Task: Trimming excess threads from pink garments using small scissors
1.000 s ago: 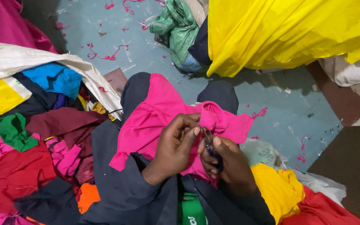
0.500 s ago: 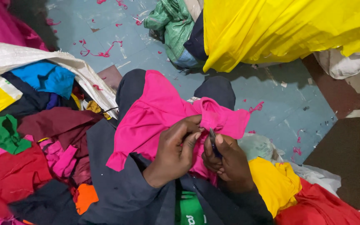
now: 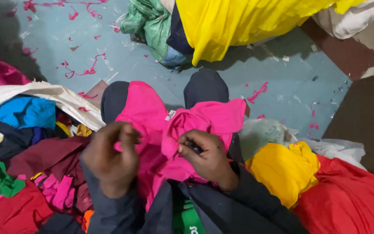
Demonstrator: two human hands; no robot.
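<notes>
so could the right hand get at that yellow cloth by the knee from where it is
Probably yes: the yellow cloth lies in the open beside the right hand, nothing between them, but that hand grips a small dark tool and the pink garment.

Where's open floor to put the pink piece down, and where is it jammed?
Bare teal floor lies ahead of the knees, bordered by the yellow bundle and green bag; another patch sits right of the knees. Crowded: the cloth heap beside the left hand, and yellow and red fabric by the right hand.

Two hands (image 3: pixel 109 158), one pink garment (image 3: pixel 204 119).
</notes>
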